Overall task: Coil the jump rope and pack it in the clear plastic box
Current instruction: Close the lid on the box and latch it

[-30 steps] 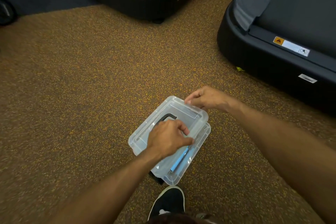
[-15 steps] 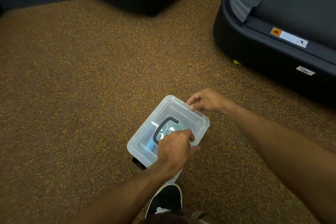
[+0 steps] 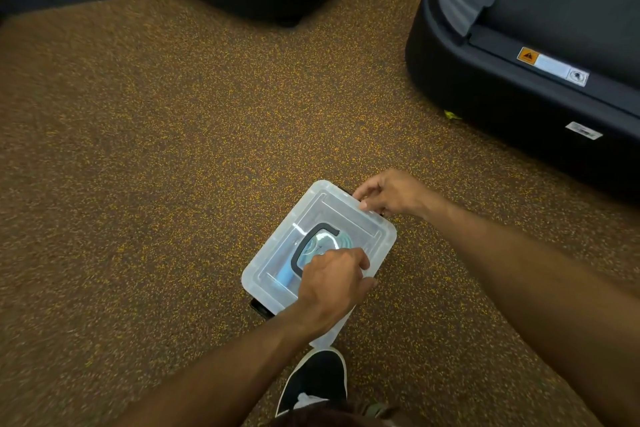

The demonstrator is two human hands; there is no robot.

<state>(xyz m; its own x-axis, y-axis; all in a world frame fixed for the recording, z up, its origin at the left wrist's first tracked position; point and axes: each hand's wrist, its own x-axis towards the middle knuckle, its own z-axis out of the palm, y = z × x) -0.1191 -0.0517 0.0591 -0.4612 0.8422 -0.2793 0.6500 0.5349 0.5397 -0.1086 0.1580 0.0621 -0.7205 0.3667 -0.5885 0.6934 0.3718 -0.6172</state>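
**Lid going onto the packed box**

The jump rope (image 3: 323, 246) lies coiled inside the clear plastic box (image 3: 266, 282), pale blue loops and a blue handle showing through the lid (image 3: 367, 230). The box sits on the speckled floor (image 3: 173, 166), just ahead of a black shoe (image 3: 320, 380).

The rope looks light and springy, apt to uncoil and push up on the lid, so it probably needs pressing flat. The box is thin, stiff plastic, likely slick; it is best held by its rims and corners, or by the dark handle (image 3: 308, 243) on the lid.

The left hand (image 3: 334, 282) presses down on the lid's near edge, fingers curled onto it. The right hand (image 3: 389, 194) pinches the far corner, where a dark latch seems to sit, though that is hard to make out. Two black treadmills (image 3: 519, 87) stand beyond, well apart.
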